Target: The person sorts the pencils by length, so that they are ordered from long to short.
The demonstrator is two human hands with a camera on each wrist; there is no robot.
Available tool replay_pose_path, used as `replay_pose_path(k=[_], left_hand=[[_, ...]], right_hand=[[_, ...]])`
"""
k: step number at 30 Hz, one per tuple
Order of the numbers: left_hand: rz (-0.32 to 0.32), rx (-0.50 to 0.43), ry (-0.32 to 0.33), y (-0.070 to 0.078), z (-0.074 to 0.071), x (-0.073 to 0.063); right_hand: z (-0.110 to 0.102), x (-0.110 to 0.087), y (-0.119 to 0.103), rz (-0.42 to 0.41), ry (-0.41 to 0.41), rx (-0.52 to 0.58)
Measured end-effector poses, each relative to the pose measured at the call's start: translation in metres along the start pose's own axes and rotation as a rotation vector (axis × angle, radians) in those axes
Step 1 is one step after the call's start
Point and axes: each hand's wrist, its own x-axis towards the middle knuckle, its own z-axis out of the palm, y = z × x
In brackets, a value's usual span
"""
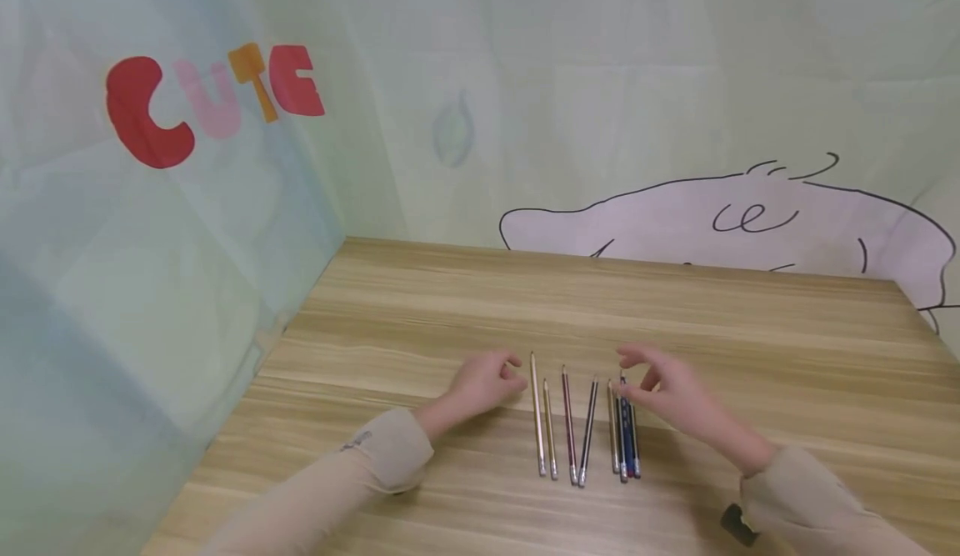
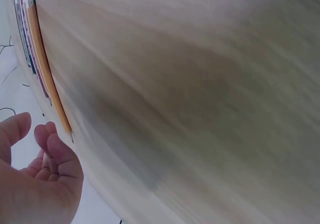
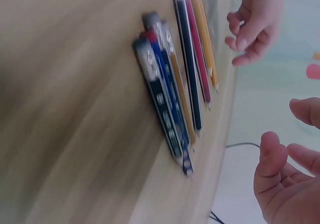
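Observation:
Several pencils lie on the table, pointed ends away and erasers toward me. At the left of the row are a long yellow pencil (image 1: 537, 423) and a shorter yellow pencil (image 1: 551, 435). A dark red pencil (image 1: 567, 423) and a slanting black pencil (image 1: 589, 431) come together at their eraser ends. Dark blue, black and yellow pencils lie bunched at the right (image 3: 162, 89). My left hand (image 1: 483, 383), fingers loosely bent, is beside the long yellow pencil and holds nothing. My right hand (image 1: 678, 393) hovers by the bunch's tips, thumb and fingers apart, nothing between them.
The wood-grain table (image 1: 420, 306) meets a pale fabric backdrop (image 1: 525, 122) at the back and left. Coloured letters and a line-drawn figure decorate it. A small dark object (image 1: 738, 525) shows by my right sleeve (image 1: 802, 489).

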Motion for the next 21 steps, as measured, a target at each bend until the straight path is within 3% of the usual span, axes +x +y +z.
replay_pose_path(k=[10,16,21], left_hand=[[-0.072,-0.103,-0.039,0.002,0.018,0.001],[-0.114,-0.107,-0.027,0.005,0.024,0.001],[-0.132,-0.101,-0.031,0.008,0.028,-0.001]], right_hand=[[0.025,0.007,-0.002,-0.004,-0.085,0.075],[0.039,0.012,-0.003,0.028,-0.105,0.150],[0.049,0.016,-0.003,0.066,-0.111,0.144]])
